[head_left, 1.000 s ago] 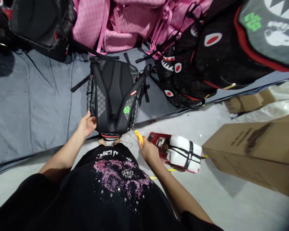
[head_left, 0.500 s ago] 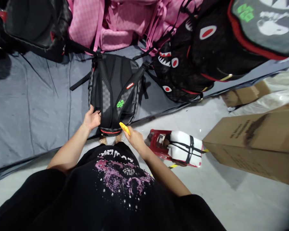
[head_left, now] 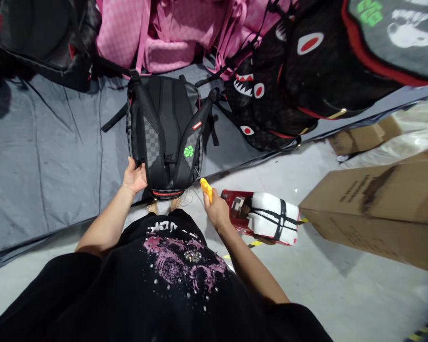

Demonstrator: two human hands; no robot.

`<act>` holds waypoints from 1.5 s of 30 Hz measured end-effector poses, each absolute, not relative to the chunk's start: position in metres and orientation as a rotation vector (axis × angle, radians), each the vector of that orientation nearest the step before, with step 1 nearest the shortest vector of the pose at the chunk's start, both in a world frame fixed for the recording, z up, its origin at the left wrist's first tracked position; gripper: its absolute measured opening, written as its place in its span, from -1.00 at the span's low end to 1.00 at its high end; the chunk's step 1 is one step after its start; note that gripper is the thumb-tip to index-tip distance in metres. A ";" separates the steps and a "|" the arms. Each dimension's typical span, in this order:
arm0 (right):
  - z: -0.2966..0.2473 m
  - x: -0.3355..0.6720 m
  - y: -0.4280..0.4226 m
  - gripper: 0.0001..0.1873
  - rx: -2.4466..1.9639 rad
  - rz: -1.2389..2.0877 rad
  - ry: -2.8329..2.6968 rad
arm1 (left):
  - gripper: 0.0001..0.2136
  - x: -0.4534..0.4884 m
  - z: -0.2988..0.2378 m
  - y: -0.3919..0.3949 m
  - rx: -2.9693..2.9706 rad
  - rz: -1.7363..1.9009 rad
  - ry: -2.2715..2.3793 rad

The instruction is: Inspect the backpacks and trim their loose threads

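Observation:
A black and grey checkered backpack (head_left: 166, 128) lies strap side up on a grey sheet (head_left: 46, 152), its bottom edge toward me. My left hand (head_left: 134, 177) grips the pack's lower left corner, fingers curled on it. My right hand (head_left: 216, 209) is closed round a small yellow-handled tool (head_left: 207, 188) whose thin metal tip points at the pack's lower right corner, near a green tag (head_left: 188, 151). A thin loose thread hangs below that corner.
Pink backpacks (head_left: 171, 33) and black shark-face backpacks (head_left: 292, 85) are piled at the back. A red and white stool-like object (head_left: 267, 218) lies on the concrete floor right of my hand. Cardboard boxes (head_left: 374, 209) stand at the right. More dark bags (head_left: 43, 38) sit back left.
My right hand has drawn the yellow tool back to the right from the pack's bottom edge. The backpack has shifted slightly; my left hand stays on its corner.

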State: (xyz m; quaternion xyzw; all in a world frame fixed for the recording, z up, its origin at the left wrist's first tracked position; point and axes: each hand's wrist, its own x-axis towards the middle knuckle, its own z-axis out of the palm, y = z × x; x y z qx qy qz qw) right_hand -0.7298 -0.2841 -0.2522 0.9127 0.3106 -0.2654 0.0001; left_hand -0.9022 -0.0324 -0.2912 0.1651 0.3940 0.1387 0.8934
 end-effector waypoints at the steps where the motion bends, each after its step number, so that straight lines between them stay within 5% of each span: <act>1: -0.250 -0.728 -0.285 -0.61 2.869 -0.834 0.968 | -0.13 -0.901 -0.291 -0.033 0.347 0.304 0.767; 18: -0.239 -0.743 -0.315 -0.64 2.961 -0.807 0.839 | -0.17 -0.890 -0.301 -0.026 0.297 0.422 0.654; 26: -0.236 -0.806 -0.323 -0.65 2.619 -1.149 1.126 | -0.23 -0.874 -0.296 -0.020 0.390 0.336 0.604; 35: -0.238 -0.790 -0.309 -0.63 2.706 -1.099 0.908 | -0.40 -0.901 -0.267 -0.074 1.725 0.621 0.976; 41: -0.244 -0.792 -0.313 -0.65 2.768 -1.093 0.866 | -0.04 -0.840 -0.283 -0.095 2.789 -0.009 0.514; 45: -0.247 -0.791 -0.313 -0.65 2.852 -1.044 0.868 | -0.17 -0.801 -0.280 -0.075 2.781 0.014 0.596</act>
